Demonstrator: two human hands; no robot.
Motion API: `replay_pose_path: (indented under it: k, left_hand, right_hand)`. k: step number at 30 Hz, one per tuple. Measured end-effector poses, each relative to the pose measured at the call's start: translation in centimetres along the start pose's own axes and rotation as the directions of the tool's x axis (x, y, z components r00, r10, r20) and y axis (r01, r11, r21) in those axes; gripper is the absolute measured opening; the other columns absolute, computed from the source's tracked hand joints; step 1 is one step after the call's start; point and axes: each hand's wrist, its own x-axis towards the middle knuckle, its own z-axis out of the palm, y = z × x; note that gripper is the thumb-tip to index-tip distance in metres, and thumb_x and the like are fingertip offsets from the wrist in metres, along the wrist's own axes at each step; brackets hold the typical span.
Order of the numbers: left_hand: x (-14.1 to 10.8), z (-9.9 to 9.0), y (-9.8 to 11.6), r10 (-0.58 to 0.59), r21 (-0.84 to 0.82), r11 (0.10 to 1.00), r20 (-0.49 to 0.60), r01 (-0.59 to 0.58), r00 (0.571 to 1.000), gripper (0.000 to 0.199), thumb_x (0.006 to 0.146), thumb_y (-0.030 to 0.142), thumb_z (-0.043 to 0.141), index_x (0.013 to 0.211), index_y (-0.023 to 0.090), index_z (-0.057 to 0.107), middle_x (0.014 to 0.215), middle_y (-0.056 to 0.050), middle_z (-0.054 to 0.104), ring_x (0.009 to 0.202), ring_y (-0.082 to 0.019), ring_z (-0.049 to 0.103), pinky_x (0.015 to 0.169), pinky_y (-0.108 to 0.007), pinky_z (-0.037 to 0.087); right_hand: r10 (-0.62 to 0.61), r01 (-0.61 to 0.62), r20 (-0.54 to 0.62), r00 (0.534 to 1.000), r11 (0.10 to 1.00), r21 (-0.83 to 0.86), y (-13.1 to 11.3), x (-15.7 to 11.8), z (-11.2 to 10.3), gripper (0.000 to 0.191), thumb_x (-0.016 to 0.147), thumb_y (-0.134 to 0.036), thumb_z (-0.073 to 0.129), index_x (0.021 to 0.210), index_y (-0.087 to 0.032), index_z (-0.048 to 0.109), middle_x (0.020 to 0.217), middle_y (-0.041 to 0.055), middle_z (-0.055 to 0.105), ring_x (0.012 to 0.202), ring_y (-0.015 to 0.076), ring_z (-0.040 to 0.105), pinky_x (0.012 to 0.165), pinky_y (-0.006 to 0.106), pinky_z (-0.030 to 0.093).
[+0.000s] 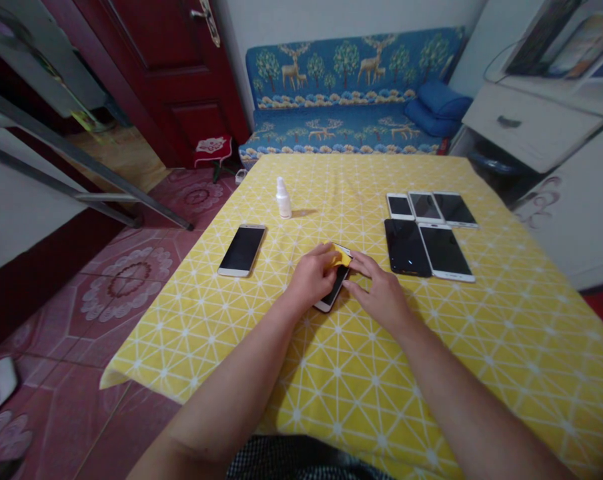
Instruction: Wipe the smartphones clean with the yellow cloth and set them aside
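Note:
A phone with a dark screen lies tilted on the yellow patterned tablecloth, between my hands. My left hand is closed on a small yellow cloth that rests on the phone's upper part. Beside the phone's right edge is my right hand, its thumb and fingers apart and the fingertips touching the edge. To the left lies another phone with a light frame. A white bottle stands upright farther back.
Several phones lie in two rows at the right, among them a black one and a white one. Beyond the table are a blue sofa, a red stool and a white cabinet.

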Motion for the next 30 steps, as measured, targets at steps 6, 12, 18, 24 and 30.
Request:
replay_pose_path:
  k: [6, 12, 18, 24, 30]
  left_hand:
    - [0.0, -0.1, 0.6, -0.106, -0.142, 0.985, -0.079, 0.094, 0.991, 0.038, 0.085, 0.014, 0.063, 0.122, 0.016, 0.072, 0.137, -0.012, 0.067, 0.131, -0.024, 0.061, 0.115, -0.038, 0.045]
    - [0.2, 0.7, -0.2, -0.247, -0.403, 0.894, -0.078, 0.196, 0.966, 0.042, 0.089, 0.016, 0.055, 0.128, 0.013, 0.069, 0.133, -0.012, 0.070, 0.123, -0.022, 0.066, 0.108, -0.034, 0.051]
    - [0.5, 0.7, -0.4, -0.304, -0.433, 0.871, -0.101, 0.233, 0.947, 0.045, 0.090, 0.012, 0.051, 0.132, 0.011, 0.066, 0.131, -0.013, 0.071, 0.117, -0.020, 0.070, 0.100, -0.032, 0.056]
    - [0.4, -0.6, -0.4, -0.318, -0.081, 0.948, -0.171, 0.308, 0.932, 0.034, 0.090, 0.017, 0.055, 0.118, 0.012, 0.075, 0.103, -0.012, 0.080, 0.096, -0.024, 0.075, 0.093, -0.036, 0.057]
    - [0.2, -1.4, -0.3, -0.393, -0.075, 0.919, -0.112, 0.386, 0.913, 0.023, 0.090, 0.023, 0.061, 0.101, 0.017, 0.080, 0.096, -0.010, 0.080, 0.094, -0.023, 0.075, 0.088, -0.034, 0.057]
  right_hand:
    - [-0.057, 0.050, -0.080, 0.995, 0.995, -0.085, 0.6, 0.1, -0.1, 0.059, 0.085, -0.032, 0.070, 0.141, -0.028, 0.053, 0.135, 0.0116, 0.059, 0.117, 0.0280, 0.067, 0.098, 0.048, 0.058]
    - [-0.133, 0.142, 0.060, 0.989, 0.968, -0.206, -0.1, 0.3, -0.1, 0.071, 0.087, -0.031, 0.069, 0.152, -0.031, 0.041, 0.153, 0.0107, 0.049, 0.143, 0.0323, 0.045, 0.114, 0.057, 0.044]
    - [-0.182, 0.199, 0.090, 0.979, 0.950, -0.242, -0.2, 0.4, -0.1, 0.054, 0.090, -0.030, 0.064, 0.143, -0.027, 0.055, 0.125, 0.0106, 0.068, 0.119, 0.0309, 0.059, 0.102, 0.052, 0.052]
    - [0.026, -0.059, -0.130, 0.991, 0.965, -0.257, 0.3, 0.1, -0.7, 0.027, 0.095, -0.031, 0.054, 0.109, -0.025, 0.076, 0.105, 0.0086, 0.079, 0.095, 0.0274, 0.072, 0.083, 0.041, 0.056]
    - [0.049, -0.088, -0.134, 0.990, 0.949, -0.304, 0.4, -0.1, -0.7, 0.025, 0.092, -0.034, 0.056, 0.105, -0.025, 0.076, 0.096, 0.0070, 0.080, 0.086, 0.0258, 0.073, 0.074, 0.036, 0.054]
